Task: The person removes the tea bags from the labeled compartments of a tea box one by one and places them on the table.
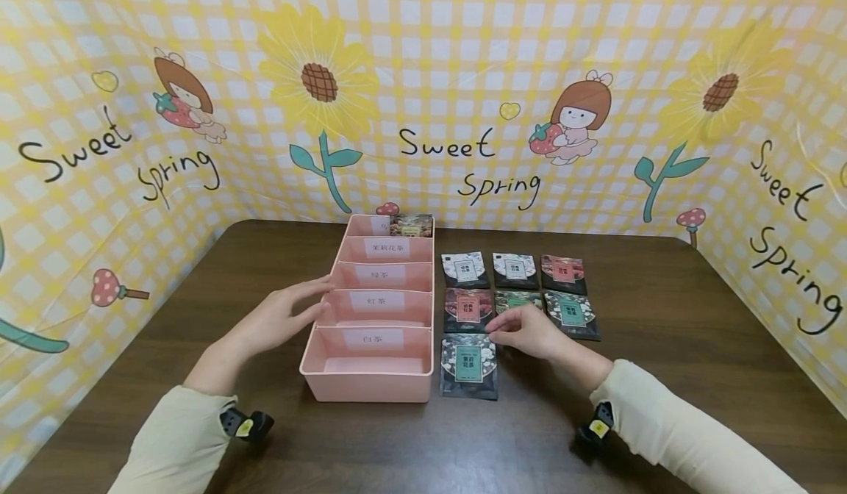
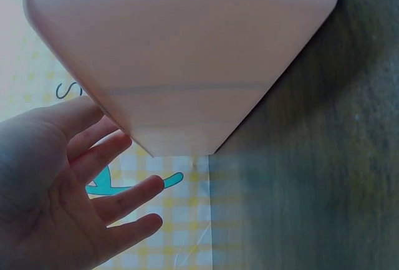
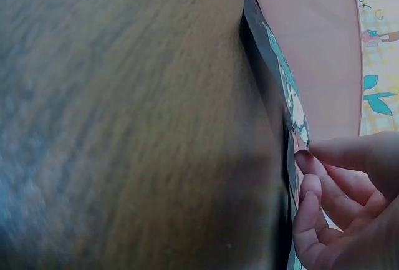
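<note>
A pink divided box (image 1: 370, 388) stands on the table, its compartments marked with white paper labels. My left hand (image 1: 274, 317) is at the box's left rim, fingers spread and loosely bent; the left wrist view shows fingertips (image 2: 124, 140) against the side wall. To the right of the box, my right hand (image 1: 529, 334) pinches the top right corner of the nearest tea sachet (image 1: 470, 380), dark with white flowers and a teal label. That sachet (image 3: 283, 73) tilts up a little in the right wrist view. Behind it lies a red-labelled sachet (image 1: 467, 307); a green one (image 1: 519, 300) is partly hidden by the right hand.
Two white-patterned sachets (image 1: 464, 269) and a red one (image 1: 563, 272) form the far row. Another teal-labelled sachet (image 1: 572, 314) lies at the right. One sachet (image 1: 412, 226) sits in the box's farthest compartment. A yellow checked cloth (image 1: 430, 97) encloses the table's back and sides.
</note>
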Action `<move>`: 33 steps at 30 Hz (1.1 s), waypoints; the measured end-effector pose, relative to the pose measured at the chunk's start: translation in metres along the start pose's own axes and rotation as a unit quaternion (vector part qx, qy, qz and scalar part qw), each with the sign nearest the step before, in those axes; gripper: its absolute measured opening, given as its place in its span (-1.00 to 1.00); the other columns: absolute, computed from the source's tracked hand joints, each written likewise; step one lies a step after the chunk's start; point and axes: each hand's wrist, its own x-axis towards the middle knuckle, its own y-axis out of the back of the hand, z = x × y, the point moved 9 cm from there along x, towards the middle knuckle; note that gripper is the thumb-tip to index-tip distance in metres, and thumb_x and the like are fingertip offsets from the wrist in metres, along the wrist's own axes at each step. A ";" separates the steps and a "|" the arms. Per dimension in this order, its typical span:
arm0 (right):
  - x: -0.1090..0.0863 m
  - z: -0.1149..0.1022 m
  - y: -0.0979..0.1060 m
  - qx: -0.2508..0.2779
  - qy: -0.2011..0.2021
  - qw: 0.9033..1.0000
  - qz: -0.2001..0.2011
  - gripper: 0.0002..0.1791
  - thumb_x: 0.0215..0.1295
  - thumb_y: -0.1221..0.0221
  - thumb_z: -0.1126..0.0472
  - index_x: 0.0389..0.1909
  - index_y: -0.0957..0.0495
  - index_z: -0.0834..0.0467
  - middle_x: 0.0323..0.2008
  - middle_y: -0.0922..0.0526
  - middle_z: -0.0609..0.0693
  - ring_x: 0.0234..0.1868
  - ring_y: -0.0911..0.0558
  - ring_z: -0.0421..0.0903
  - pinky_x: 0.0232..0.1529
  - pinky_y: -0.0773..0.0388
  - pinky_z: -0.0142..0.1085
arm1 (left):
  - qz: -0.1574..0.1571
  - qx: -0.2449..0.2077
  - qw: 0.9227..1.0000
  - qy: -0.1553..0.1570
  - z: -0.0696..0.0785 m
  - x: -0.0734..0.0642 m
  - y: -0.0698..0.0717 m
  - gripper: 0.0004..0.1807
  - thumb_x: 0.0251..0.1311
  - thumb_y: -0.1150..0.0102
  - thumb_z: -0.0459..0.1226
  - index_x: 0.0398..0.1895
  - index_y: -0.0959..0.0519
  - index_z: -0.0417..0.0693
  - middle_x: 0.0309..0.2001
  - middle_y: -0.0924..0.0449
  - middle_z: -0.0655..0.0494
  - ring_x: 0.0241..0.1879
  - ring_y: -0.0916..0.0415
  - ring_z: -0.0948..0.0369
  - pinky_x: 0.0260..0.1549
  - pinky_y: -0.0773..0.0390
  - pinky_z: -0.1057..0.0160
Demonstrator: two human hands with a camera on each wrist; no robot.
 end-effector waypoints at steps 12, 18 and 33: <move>0.000 0.003 0.009 -0.021 -0.013 0.999 0.028 -0.84 0.19 -0.21 0.27 -0.24 -0.67 0.22 -0.25 -0.71 0.11 -0.31 -0.61 -0.18 -0.34 -0.54 -0.37 | 0.006 0.001 1.000 -0.006 0.000 0.001 0.000 -0.56 0.31 -0.03 -0.22 0.22 -0.41 -0.16 0.29 -0.33 -0.20 0.29 -0.26 -0.16 0.22 -0.28 -0.17; 0.000 0.003 0.011 -0.018 -0.014 0.999 0.027 -0.85 0.20 -0.21 0.26 -0.25 -0.67 0.21 -0.26 -0.71 0.09 -0.35 -0.59 -0.20 -0.34 -0.52 -0.37 | 0.005 -0.001 1.000 -0.005 -0.002 0.001 -0.001 -0.56 0.31 -0.03 -0.21 0.22 -0.41 -0.16 0.29 -0.33 -0.20 0.29 -0.26 -0.16 0.22 -0.28 -0.18; 0.014 -0.039 0.042 0.013 0.038 0.996 0.080 -0.78 0.24 -0.18 0.23 -0.19 -0.61 0.30 -0.24 -0.68 0.23 -0.27 -0.63 0.08 -0.32 -0.53 -0.34 | 0.002 -0.002 1.000 -0.003 0.000 0.001 0.000 -0.57 0.32 -0.03 -0.21 0.22 -0.41 -0.16 0.31 -0.32 -0.19 0.30 -0.24 -0.17 0.23 -0.27 -0.18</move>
